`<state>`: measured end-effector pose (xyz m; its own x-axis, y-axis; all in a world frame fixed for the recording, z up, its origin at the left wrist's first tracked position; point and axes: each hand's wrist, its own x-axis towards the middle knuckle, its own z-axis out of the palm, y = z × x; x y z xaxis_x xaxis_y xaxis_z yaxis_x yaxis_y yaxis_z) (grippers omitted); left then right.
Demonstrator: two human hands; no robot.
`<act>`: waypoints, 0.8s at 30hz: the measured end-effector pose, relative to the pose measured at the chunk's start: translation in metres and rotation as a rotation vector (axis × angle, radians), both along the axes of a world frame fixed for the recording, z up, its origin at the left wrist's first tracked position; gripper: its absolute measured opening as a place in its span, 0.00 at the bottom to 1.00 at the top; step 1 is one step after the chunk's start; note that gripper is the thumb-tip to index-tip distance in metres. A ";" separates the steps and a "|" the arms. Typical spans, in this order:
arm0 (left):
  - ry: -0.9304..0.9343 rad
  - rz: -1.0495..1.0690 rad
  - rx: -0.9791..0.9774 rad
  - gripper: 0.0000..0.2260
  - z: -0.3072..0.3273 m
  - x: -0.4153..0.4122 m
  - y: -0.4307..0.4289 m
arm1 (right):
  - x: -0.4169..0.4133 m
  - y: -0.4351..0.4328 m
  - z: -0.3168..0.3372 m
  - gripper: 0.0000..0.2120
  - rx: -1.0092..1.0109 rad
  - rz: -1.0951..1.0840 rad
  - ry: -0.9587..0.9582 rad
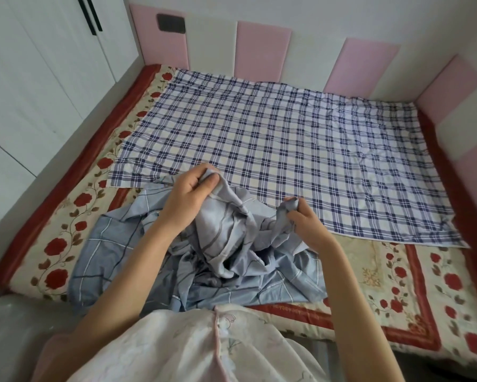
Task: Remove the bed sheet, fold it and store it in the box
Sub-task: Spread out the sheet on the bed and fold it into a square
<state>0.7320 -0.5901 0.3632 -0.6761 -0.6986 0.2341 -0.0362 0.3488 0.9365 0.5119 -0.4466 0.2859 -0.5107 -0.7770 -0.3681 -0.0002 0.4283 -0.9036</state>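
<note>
My left hand (189, 195) and right hand (303, 216) each pinch a separate edge of the bunched blue bed sheet (204, 260) on the near mattress, apparently locating corners for folding.

Bed sheet (204, 260): pale blue-grey fabric crossed by thin dark and white grid lines, lying bunched and crumpled in a loose heap at the near edge of the bed. Part of it is drawn upward into two raised, gathered points of cloth; the remainder spreads in irregular folds, with one flatter portion extending toward the left.
</note>
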 end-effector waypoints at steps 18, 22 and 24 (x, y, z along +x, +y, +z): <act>-0.171 -0.504 0.020 0.05 0.018 -0.054 0.056 | -0.018 -0.034 0.022 0.12 0.031 -0.086 0.539; -0.179 -0.407 -0.034 0.05 0.011 -0.054 0.053 | -0.020 -0.027 0.029 0.12 0.090 0.068 0.778; -0.188 -0.374 -0.032 0.07 0.007 -0.053 0.051 | -0.021 -0.027 0.033 0.13 0.052 0.020 0.693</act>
